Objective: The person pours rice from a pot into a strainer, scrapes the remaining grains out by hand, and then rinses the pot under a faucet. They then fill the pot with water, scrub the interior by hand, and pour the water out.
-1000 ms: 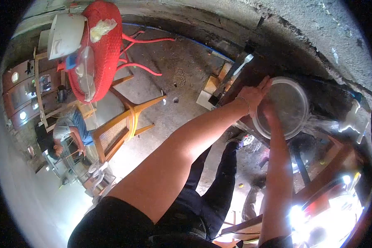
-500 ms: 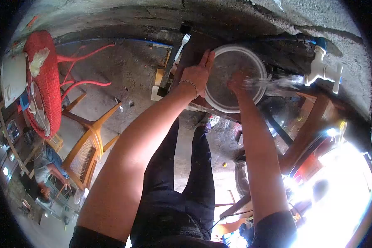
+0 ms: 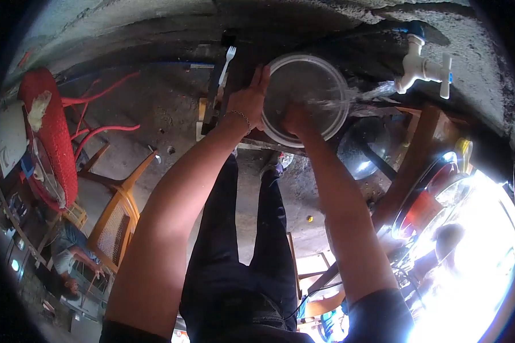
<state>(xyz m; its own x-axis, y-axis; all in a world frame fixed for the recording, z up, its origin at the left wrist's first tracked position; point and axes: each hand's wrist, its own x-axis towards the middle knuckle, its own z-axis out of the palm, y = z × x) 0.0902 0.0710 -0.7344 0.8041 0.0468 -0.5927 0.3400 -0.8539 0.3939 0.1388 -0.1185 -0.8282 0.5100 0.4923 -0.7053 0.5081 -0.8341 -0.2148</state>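
Water runs from a white tap (image 3: 420, 71) on the wall into a round tub (image 3: 341, 117) with a pale, translucent rim. My left hand (image 3: 249, 106), with a chain bracelet at the wrist, holds the tub by its left side, its fingers along the rim. Inside the tub is my right hand (image 3: 297, 119), looking closed and pointing downward. Whatever it may hold or rub is hidden. A white plastic fork (image 3: 228, 64) lies left of the tub on a dark ledge, apart from both hands.
Leftward are a red woven chair (image 3: 54, 148) and a wooden chair (image 3: 117, 220) with a cane panel. A seated person (image 3: 68, 251) is at the far left. Beside the tub on the right are a dark round vessel (image 3: 363, 146) and a wooden beam (image 3: 412, 160).
The view has shifted, so the tub and tap appear further left. My right hand has moved down within the tub, toward its near side. The left hand keeps its hold.
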